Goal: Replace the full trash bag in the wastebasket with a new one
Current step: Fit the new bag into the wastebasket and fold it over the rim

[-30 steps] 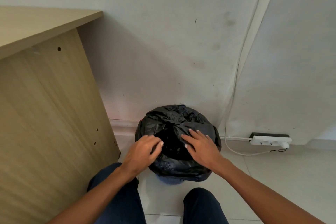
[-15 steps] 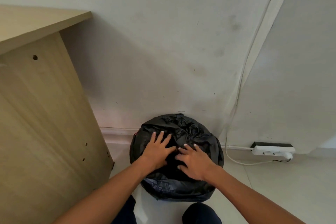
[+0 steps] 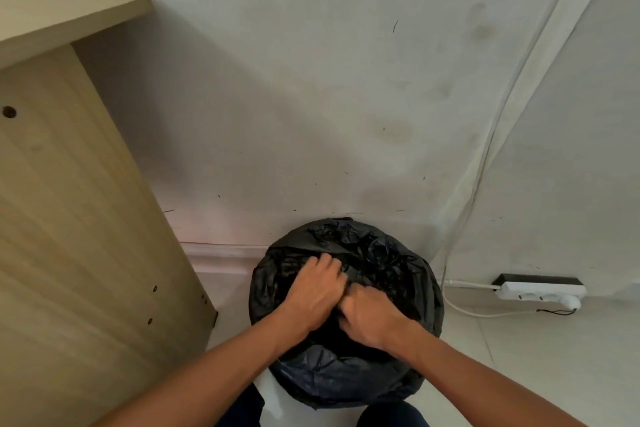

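A black trash bag (image 3: 377, 250) fills and covers the round wastebasket on the floor against the wall; the basket itself is hidden under the crumpled plastic. My left hand (image 3: 313, 295) rests on the middle of the bag with its fingers curled into the plastic. My right hand (image 3: 372, 317) sits just beside it, touching it, also clenched on gathered bag plastic. Both forearms reach in from the bottom of the head view.
A wooden desk side panel (image 3: 69, 236) stands close on the left. A white power strip (image 3: 540, 295) with a cable lies on the floor to the right of the basket. My knees (image 3: 391, 414) are just in front of it.
Both hands went from lying flat with spread fingers on the bag to fists gathering its plastic at the middle. The camera has moved closer.
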`<state>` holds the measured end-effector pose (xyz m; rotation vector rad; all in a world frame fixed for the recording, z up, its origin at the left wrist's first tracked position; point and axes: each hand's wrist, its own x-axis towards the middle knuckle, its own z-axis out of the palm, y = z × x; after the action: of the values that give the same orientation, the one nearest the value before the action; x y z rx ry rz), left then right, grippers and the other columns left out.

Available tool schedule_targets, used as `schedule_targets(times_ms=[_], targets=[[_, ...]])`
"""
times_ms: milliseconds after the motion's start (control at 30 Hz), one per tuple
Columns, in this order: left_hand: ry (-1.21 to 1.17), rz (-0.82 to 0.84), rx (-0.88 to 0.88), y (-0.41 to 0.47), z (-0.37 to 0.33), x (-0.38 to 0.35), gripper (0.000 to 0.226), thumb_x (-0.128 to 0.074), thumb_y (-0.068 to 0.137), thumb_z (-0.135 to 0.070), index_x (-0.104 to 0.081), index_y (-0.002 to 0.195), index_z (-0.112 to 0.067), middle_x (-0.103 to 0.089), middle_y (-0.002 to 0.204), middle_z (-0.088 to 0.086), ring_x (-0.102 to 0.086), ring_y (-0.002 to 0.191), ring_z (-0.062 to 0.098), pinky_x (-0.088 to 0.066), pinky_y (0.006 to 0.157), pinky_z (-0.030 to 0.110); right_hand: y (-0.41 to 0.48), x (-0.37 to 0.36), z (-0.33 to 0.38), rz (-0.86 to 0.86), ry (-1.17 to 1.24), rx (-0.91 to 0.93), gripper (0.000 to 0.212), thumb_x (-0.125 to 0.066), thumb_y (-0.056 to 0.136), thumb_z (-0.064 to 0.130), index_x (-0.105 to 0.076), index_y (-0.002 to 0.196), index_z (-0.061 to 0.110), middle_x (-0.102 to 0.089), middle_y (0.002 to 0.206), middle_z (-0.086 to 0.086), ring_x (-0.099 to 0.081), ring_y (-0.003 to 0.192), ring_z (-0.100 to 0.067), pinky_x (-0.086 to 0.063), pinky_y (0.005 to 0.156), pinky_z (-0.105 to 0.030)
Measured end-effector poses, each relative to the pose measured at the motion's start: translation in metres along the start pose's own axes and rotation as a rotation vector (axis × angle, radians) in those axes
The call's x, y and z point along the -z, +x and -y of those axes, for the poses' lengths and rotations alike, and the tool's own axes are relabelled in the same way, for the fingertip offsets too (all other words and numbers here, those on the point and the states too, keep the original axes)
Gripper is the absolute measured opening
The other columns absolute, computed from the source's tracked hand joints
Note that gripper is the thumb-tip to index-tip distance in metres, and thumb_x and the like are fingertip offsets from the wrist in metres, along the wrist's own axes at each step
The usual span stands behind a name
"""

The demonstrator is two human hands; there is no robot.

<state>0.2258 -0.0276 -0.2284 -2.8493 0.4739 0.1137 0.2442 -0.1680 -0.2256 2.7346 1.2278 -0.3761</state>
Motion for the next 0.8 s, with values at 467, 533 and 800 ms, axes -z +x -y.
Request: schedule_targets(times_ms=[467,533,800], targets=[[0.102,0.093,0.183,0.023,0.031,-0.033,0.028,-0.059,0.090,-0.017,-0.067,0.114,-0.005,-0.051,0.126,0.020,-0.041,0.120,0.040,-0.034,0.098,0.048,0.006,-0.017,-0.031,0.484,-0.210,-0.086,0.038,-0.041,0.103,0.021,-0.051,0.138,0.011,-0.054,0.141,-0.014,-0.050,0.131,-0.033,-0.035,0.108,-0.047],[0.089,-0.065,0.067,0.025,0.026,-0.035,0.018,-0.061,0.083,-0.016,-0.070,0.096,-0.006,-0.057,0.104,0.018,-0.049,0.097,0.035,-0.042,0.080,0.044,0.016,-0.017,-0.024,0.237,-0.158,-0.026,0.033,-0.045,0.101,0.022,-0.056,0.130,0.013,-0.062,0.127,-0.013,-0.057,0.119,-0.033,-0.043,0.095,-0.042],[0.333,0.368,-0.110,0.051,0.020,-0.079,0.053,-0.035,0.107,-0.033,-0.028,0.156,-0.013,-0.004,0.167,0.015,0.003,0.153,0.039,0.000,0.121,0.054,0.036,-0.087,-0.044,0.688,-0.292,-0.011,0.066,-0.035,0.103,0.050,-0.010,0.160,0.027,-0.003,0.168,-0.002,0.009,0.153,-0.029,0.006,0.121,-0.054]])
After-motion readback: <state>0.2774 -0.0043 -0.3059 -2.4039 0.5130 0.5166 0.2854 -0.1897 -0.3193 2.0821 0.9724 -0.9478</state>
